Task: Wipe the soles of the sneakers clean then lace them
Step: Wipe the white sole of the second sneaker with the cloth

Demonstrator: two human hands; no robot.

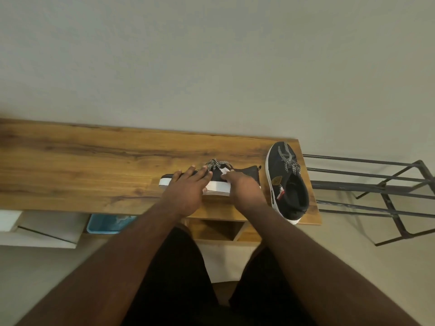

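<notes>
no words or numbers can be read here. the sneaker on the right (288, 182) has a small gold patch and a little red and white tag inside, but both are too small and blurry to read. the sneaker under the hands (217, 182) shows a white patch with no letters to make out.

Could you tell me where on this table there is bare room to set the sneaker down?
The table is bare left of the held sneaker, from wall to front edge. The right end is crowded: both hands and the second sneaker by the corner.
</notes>
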